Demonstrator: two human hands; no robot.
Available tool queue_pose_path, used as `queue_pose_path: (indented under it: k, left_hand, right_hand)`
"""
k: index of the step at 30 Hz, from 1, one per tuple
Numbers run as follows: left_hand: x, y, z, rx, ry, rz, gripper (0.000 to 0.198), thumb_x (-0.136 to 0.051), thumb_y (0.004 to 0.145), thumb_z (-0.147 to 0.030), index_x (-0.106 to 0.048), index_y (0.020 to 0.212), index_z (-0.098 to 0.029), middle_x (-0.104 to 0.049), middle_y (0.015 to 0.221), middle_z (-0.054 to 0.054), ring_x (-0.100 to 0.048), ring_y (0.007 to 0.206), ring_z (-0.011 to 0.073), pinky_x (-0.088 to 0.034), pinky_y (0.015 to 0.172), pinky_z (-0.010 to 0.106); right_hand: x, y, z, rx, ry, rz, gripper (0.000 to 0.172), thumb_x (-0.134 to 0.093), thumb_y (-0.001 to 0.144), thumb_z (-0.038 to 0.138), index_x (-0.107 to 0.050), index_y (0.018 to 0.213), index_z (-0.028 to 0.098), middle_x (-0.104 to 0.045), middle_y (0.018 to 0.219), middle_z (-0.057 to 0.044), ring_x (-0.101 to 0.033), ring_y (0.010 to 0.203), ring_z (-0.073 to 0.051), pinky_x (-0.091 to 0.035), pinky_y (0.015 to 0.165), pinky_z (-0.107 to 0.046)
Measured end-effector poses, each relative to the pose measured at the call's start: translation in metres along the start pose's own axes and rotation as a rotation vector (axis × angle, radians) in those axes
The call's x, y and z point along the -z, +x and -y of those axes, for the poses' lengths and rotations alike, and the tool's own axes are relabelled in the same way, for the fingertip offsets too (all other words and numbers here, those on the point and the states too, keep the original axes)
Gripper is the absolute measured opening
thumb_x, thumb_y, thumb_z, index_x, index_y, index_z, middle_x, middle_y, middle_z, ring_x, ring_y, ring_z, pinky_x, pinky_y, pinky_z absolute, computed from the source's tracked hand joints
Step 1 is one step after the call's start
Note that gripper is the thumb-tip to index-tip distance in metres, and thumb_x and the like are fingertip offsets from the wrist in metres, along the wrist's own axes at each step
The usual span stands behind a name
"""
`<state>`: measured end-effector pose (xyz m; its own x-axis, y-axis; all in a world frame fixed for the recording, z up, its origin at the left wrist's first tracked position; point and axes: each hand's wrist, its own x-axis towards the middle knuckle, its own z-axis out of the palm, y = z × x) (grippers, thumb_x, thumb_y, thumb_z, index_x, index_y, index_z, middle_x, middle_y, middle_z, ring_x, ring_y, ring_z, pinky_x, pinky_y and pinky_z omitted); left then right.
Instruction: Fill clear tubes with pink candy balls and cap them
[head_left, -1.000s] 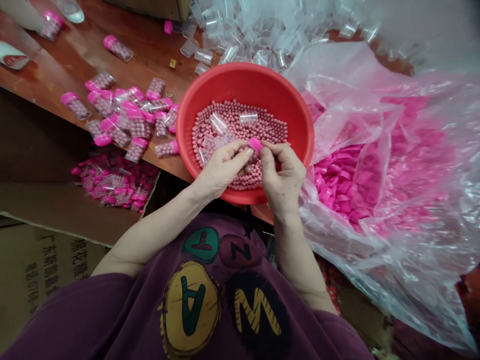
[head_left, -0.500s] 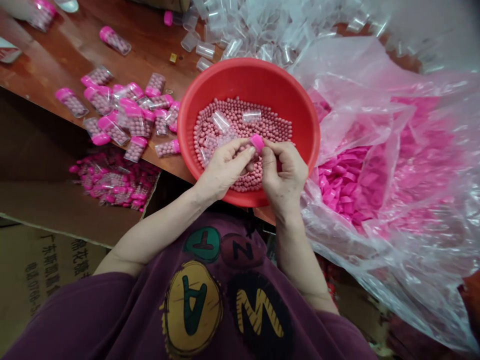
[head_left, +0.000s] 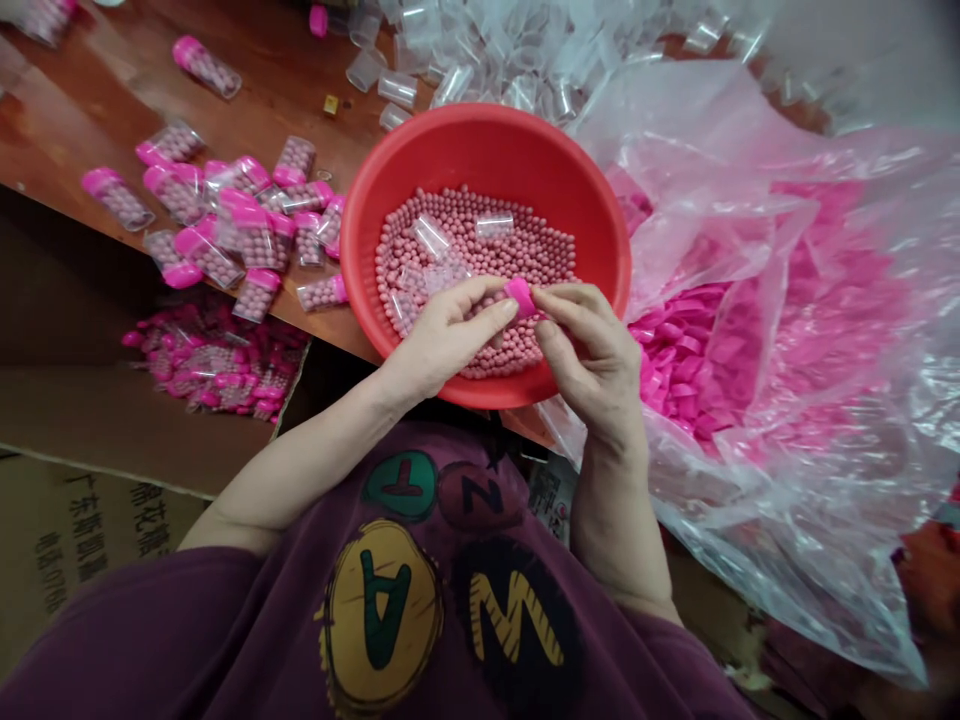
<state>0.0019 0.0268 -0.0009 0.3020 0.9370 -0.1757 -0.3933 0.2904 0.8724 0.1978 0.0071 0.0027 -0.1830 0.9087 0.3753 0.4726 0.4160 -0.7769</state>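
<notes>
My right hand (head_left: 592,360) pinches a pink cap (head_left: 521,297) narrowly, just beside my curled left hand (head_left: 446,340), whose grip I cannot tell, above pink beads (head_left: 450,235) in a red plastic basin (head_left: 420,140), with a plastic bag (head_left: 697,180) of pink caps rightward, filled capped tubes (head_left: 255,240) leftward on the wooden table (head_left: 90,110), and empty clear tubes (head_left: 397,90) beyond.

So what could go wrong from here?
The pink cap pinched in the right hand's fingertips might slip into the pink beads in the red basin. A filled tube lying near the wooden table's edge could possibly roll off onto the cardboard below.
</notes>
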Motion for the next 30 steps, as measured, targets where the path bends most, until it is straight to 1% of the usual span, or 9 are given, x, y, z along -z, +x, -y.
queue_pose_path:
  k: [3,5,9,11,13,15,21,25,30]
  left_hand:
    - [0.002,0.001,0.002,0.049,-0.041,0.005,0.012,-0.079,0.099,-0.029,-0.079,0.097,-0.017,-0.068,0.085,0.001,-0.059,0.070,0.0093,-0.051,0.066,0.021]
    - [0.003,0.001,0.003,0.056,-0.017,0.027,0.013,-0.081,0.098,-0.030,-0.081,0.098,-0.017,-0.068,0.083,0.001,-0.060,0.071,0.0095,-0.051,0.066,0.021]
    - [0.002,0.001,0.004,-0.002,-0.007,-0.012,0.013,-0.083,0.094,-0.029,-0.083,0.095,-0.016,-0.069,0.080,0.000,-0.060,0.072,0.0093,-0.052,0.069,0.021]
    - [0.000,0.001,0.003,-0.008,-0.003,-0.049,0.011,-0.084,0.092,-0.026,-0.082,0.090,-0.016,-0.069,0.079,0.000,-0.059,0.072,0.0091,-0.052,0.068,0.020]
    - [-0.002,0.001,0.002,0.031,0.016,-0.076,0.011,-0.085,0.091,-0.024,-0.080,0.086,-0.016,-0.069,0.076,-0.001,-0.059,0.070,0.0089,-0.050,0.064,0.019]
    - [-0.004,0.000,0.000,0.084,0.015,-0.102,0.015,-0.087,0.090,-0.025,-0.077,0.083,-0.016,-0.068,0.074,-0.002,-0.059,0.066,0.0083,-0.050,0.061,0.019]
    - [-0.005,-0.001,-0.002,0.128,0.001,-0.109,0.013,-0.085,0.094,-0.024,-0.076,0.089,-0.016,-0.068,0.073,-0.002,-0.063,0.064,0.0089,-0.053,0.062,0.020]
    - [-0.005,-0.001,0.001,0.073,0.014,-0.163,0.015,-0.089,0.090,-0.024,-0.076,0.086,-0.016,-0.066,0.071,-0.003,-0.063,0.062,0.0096,-0.053,0.060,0.021]
    - [-0.004,0.000,0.005,-0.022,0.093,-0.152,0.007,-0.080,0.093,-0.018,-0.078,0.087,-0.017,-0.069,0.074,-0.002,-0.062,0.067,0.0105,-0.051,0.066,0.022]
  right_hand:
    - [-0.003,-0.003,-0.002,-0.151,0.119,-0.148,0.043,-0.072,0.106,0.056,-0.068,0.146,0.039,-0.080,0.129,-0.008,-0.077,0.114,-0.028,-0.072,0.092,-0.047]
    - [-0.006,-0.001,0.002,-0.221,0.093,-0.218,0.040,-0.071,0.107,0.057,-0.068,0.142,0.038,-0.080,0.123,-0.010,-0.077,0.103,-0.028,-0.072,0.087,-0.048]
    - [-0.008,0.006,0.018,-0.068,-0.120,-0.067,0.024,-0.064,0.110,0.038,-0.075,0.128,0.028,-0.079,0.119,-0.009,-0.076,0.107,-0.027,-0.069,0.099,-0.051]
    - [-0.011,0.007,0.023,0.007,-0.263,0.031,0.035,-0.068,0.104,0.033,-0.070,0.138,0.025,-0.076,0.128,-0.012,-0.074,0.119,-0.032,-0.065,0.108,-0.057]
    - [-0.018,0.006,0.023,0.008,-0.417,0.088,0.058,-0.077,0.095,0.034,-0.062,0.150,0.020,-0.070,0.138,-0.019,-0.068,0.131,-0.041,-0.058,0.115,-0.067]
    - [-0.028,0.005,0.016,-0.004,-0.526,0.115,0.072,-0.080,0.090,0.033,-0.054,0.155,0.016,-0.066,0.142,-0.023,-0.063,0.134,-0.046,-0.053,0.118,-0.073]
    - [-0.049,0.005,0.007,-0.036,-0.474,0.057,0.065,-0.069,0.089,0.028,-0.051,0.150,0.018,-0.066,0.135,-0.019,-0.062,0.129,-0.042,-0.051,0.119,-0.072]
    - [-0.055,0.004,0.012,-0.056,-0.449,0.028,0.067,-0.063,0.090,0.021,-0.047,0.155,0.018,-0.063,0.146,-0.022,-0.061,0.133,-0.040,-0.053,0.119,-0.068]
    - [-0.058,-0.001,0.009,0.034,-0.437,-0.027,0.076,-0.065,0.090,0.024,-0.042,0.162,0.017,-0.063,0.149,-0.023,-0.062,0.137,-0.040,-0.051,0.123,-0.070]
